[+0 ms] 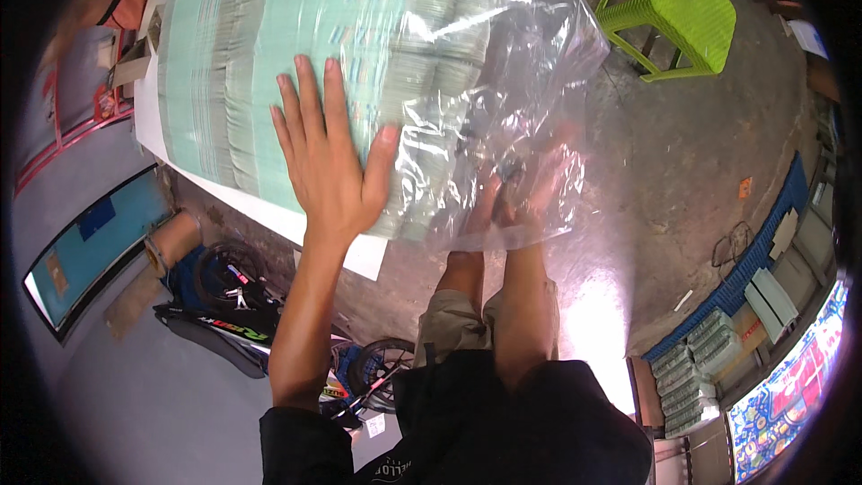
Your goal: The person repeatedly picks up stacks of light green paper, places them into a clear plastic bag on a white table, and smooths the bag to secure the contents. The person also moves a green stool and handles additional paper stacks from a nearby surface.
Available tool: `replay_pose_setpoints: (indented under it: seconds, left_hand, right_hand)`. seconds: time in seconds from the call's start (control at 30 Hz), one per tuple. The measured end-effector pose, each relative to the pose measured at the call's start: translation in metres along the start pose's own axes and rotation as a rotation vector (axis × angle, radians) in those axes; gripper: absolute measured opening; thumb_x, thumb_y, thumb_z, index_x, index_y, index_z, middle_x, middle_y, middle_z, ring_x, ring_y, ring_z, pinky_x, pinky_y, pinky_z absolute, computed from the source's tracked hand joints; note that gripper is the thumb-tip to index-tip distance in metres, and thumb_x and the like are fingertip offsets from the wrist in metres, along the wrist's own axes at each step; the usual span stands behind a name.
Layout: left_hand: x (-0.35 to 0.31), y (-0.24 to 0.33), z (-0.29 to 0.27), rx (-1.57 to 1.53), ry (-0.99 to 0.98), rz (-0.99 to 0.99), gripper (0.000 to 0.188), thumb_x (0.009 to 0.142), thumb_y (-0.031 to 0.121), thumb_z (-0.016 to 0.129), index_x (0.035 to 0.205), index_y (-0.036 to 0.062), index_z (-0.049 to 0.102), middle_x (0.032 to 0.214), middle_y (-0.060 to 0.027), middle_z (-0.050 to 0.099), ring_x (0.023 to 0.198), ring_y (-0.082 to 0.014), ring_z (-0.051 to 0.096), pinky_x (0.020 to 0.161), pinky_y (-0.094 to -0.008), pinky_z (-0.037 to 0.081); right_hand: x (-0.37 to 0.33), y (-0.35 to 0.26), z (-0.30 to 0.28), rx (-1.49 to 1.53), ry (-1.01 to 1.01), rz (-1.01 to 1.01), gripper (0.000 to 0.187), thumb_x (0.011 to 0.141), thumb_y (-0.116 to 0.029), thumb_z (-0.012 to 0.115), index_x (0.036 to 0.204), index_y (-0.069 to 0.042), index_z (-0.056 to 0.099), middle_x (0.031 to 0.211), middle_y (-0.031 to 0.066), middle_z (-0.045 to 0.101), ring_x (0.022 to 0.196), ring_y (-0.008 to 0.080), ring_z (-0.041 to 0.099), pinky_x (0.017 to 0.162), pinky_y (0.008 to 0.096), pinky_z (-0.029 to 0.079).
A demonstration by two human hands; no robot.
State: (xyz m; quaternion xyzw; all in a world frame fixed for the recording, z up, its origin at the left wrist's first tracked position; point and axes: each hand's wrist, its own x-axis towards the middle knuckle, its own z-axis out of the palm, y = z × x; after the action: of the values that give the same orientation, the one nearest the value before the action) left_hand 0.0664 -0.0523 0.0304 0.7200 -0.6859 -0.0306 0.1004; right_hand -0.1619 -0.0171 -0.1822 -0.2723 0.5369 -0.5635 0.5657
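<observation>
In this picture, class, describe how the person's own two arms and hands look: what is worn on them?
Both forearms are bare. The left hand wears no glove, ring or watch, and its fingers are bare. The right hand shows blurred through a clear plastic bag. Short black sleeves begin near the elbows.

- Left hand (325, 157) flat on stacked paper sheets (269, 63), fingers spread.
- Plastic bag (503, 99) over right end of stack.
- Right hand (530, 193) inside bag, right of left hand.
- Stool (678, 9) on floor, far right, well apart.
- Bicycle (242, 305) below stack, at left.
</observation>
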Motion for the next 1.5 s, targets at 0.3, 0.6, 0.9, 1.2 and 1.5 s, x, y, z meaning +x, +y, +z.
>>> replay_pose_setpoints:
  seconds: [0.3,0.6,0.9,1.2,1.5]
  left_hand:
    - [-0.001,-0.004,0.003,-0.002,0.029,0.008,0.082,0.099,0.051,0.057,0.16,0.0022,0.032,0.166,-0.0298,0.021,0.152,-0.0543,0.017,0.122,-0.0653,0.01]
    - [-0.007,-0.01,0.0,-0.021,0.022,0.002,0.083,0.099,0.052,0.056,0.16,0.0002,0.032,0.166,-0.0314,0.02,0.153,-0.0539,0.016,0.121,-0.0661,0.009]
    - [-0.005,-0.007,-0.007,-0.035,-0.018,0.017,0.081,0.099,0.045,0.055,0.161,0.0003,0.028,0.167,-0.0306,0.018,0.154,-0.0531,0.014,0.122,-0.0648,0.008]
    - [-0.002,-0.019,-0.008,-0.027,-0.065,-0.005,0.084,0.1,0.048,0.052,0.161,-0.0027,0.025,0.167,-0.0312,0.016,0.154,-0.054,0.011,0.122,-0.0649,0.007]
    - [0.002,-0.013,-0.01,-0.024,-0.112,0.011,0.085,0.099,0.049,0.052,0.16,-0.0038,0.026,0.167,-0.0336,0.015,0.154,-0.0556,0.009,0.121,-0.0661,0.005]
  right_hand:
    - [-0.028,0.009,-0.006,0.472,-0.156,0.333,0.079,0.103,-0.064,0.042,0.159,-0.009,0.033,0.158,0.0161,0.041,0.142,0.0316,0.043,0.115,0.0461,0.041]
    - [-0.003,-0.007,0.002,0.087,-0.003,-0.149,0.07,0.106,-0.046,0.048,0.164,-0.014,0.023,0.163,0.0142,0.035,0.149,0.0372,0.034,0.122,0.0484,0.031]
    - [0.074,-0.044,0.073,0.465,-0.036,-0.25,0.071,0.106,-0.047,0.046,0.164,-0.012,0.023,0.163,0.0153,0.036,0.148,0.0377,0.035,0.12,0.0502,0.032]
    - [0.108,-0.056,0.086,0.544,-0.016,-0.321,0.072,0.106,-0.048,0.045,0.163,-0.01,0.023,0.163,0.0164,0.036,0.148,0.0381,0.036,0.118,0.0521,0.033]
    - [0.082,-0.033,0.096,0.412,0.044,-0.24,0.072,0.106,-0.048,0.044,0.163,-0.008,0.024,0.163,0.0175,0.036,0.147,0.0386,0.036,0.117,0.054,0.034]
